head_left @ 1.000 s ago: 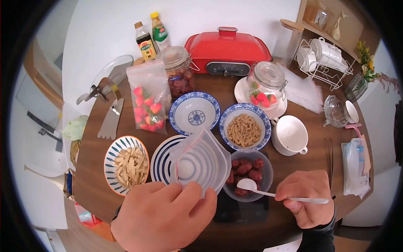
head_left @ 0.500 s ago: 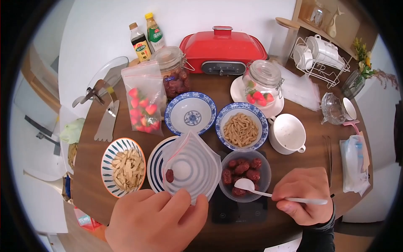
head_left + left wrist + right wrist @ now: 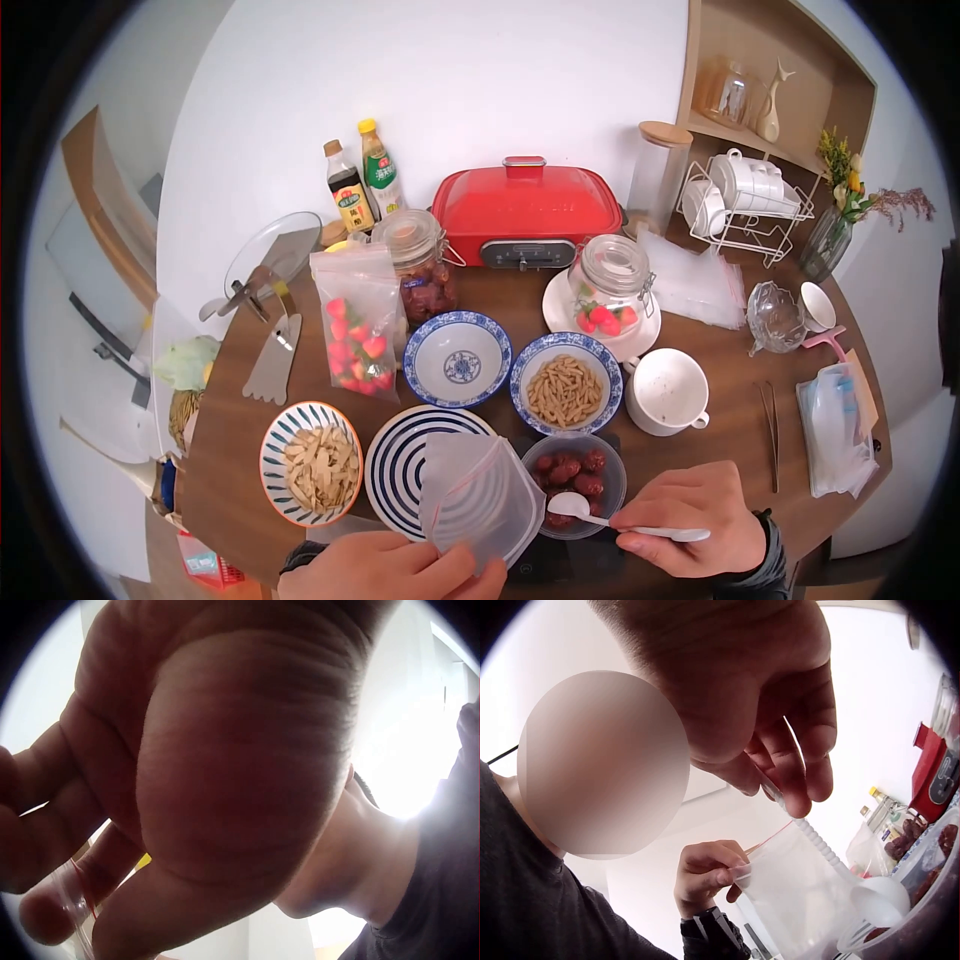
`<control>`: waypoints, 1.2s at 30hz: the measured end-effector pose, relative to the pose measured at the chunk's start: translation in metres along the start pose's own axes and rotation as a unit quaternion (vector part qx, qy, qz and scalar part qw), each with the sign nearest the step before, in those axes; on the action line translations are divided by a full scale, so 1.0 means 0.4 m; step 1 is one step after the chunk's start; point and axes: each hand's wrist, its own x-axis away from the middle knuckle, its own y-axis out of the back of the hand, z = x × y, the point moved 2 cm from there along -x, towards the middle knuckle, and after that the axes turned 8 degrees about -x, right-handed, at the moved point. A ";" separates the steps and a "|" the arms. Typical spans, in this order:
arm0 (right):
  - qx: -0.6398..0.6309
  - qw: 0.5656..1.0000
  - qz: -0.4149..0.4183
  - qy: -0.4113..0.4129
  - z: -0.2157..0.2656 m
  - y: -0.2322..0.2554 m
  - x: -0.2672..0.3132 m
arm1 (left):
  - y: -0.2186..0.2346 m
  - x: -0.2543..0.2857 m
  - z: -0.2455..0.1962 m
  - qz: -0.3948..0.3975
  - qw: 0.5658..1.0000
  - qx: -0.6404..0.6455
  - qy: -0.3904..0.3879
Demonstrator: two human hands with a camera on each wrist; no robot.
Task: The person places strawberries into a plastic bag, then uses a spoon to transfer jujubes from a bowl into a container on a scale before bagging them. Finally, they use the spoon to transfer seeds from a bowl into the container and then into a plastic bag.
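Observation:
My left hand (image 3: 395,568) pinches the rim of a clear zip bag (image 3: 475,492), whose mouth gapes over the blue-striped plate (image 3: 384,470). In the right wrist view that bag (image 3: 791,889) hangs from the left fingers. A white plastic spoon (image 3: 660,532) is held by its handle in my right hand (image 3: 690,520). Its bowl dips into a round clear tub (image 3: 621,485) of red dates (image 3: 590,484), resting on them. The tub stands on a black scale (image 3: 570,567), just right of the bag. In the left wrist view my palm (image 3: 240,750) covers most of the picture.
Behind are a blue-white bowl (image 3: 460,335), a bowl of pale finger-shaped pieces (image 3: 565,390) and a white cup (image 3: 668,392). Dried slices (image 3: 320,468) lie in a dish at left. Farther back stand a bag of strawberries (image 3: 358,345), glass jars (image 3: 612,265) and a red cooker (image 3: 525,210).
The head view has tilted upward, so everything sits lower in it. A date seen inside the zip bag half a second ago no longer shows there. The spoon stays at the dates.

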 end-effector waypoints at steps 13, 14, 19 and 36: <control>0.020 1.000 0.002 0.005 0.009 0.007 -0.002 | 0.005 0.000 0.006 0.009 1.000 -0.001 -0.001; 0.021 1.000 0.002 0.005 0.009 0.009 -0.003 | 0.005 0.000 0.006 0.009 1.000 0.001 -0.005; 0.027 0.999 0.013 0.028 0.017 0.005 -0.002 | 0.000 0.009 -0.007 0.004 1.000 -0.010 0.004; 0.050 0.998 0.037 0.026 0.019 -0.005 -0.004 | 0.003 -0.003 -0.002 0.046 0.994 -0.084 0.046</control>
